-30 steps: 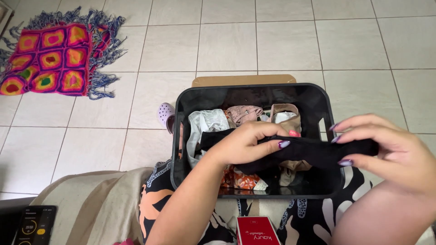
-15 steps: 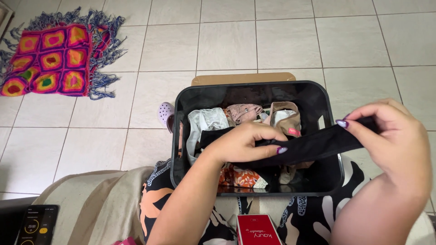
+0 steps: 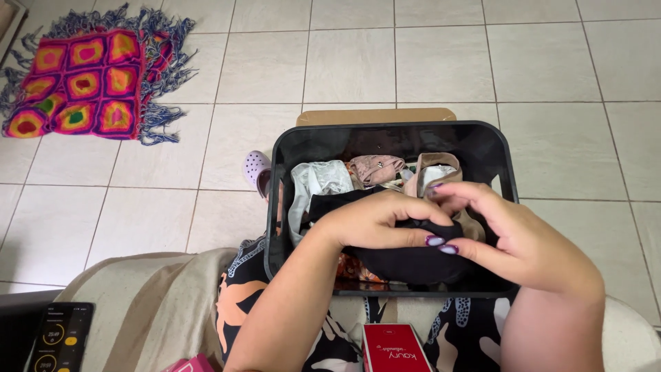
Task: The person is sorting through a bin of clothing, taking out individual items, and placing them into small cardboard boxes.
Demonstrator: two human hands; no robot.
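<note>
where a second ago the black garment point(image 3: 406, 258) was stretched wide, both hands have met | left hand point(image 3: 375, 222) and right hand point(image 3: 513, 238) grip it, bunched over the black bin point(image 3: 289, 148) | folding looks underway

Both forearms are bare from the bottom edge of the picture up to the wrists, with no sleeve, watch or bracelet showing on either. The left hand point(image 3: 375, 222) carries no ring that can be seen. The right hand point(image 3: 513, 238) has longish rounded fingernails painted a glossy purple point(image 3: 435, 240), two of them plainly visible on its fingertips and another faintly at the upper finger. Over the lap lies a black garment printed with white leaf-like shapes and pale orange patches point(image 3: 237, 303); its cut cannot be told from here.
</note>
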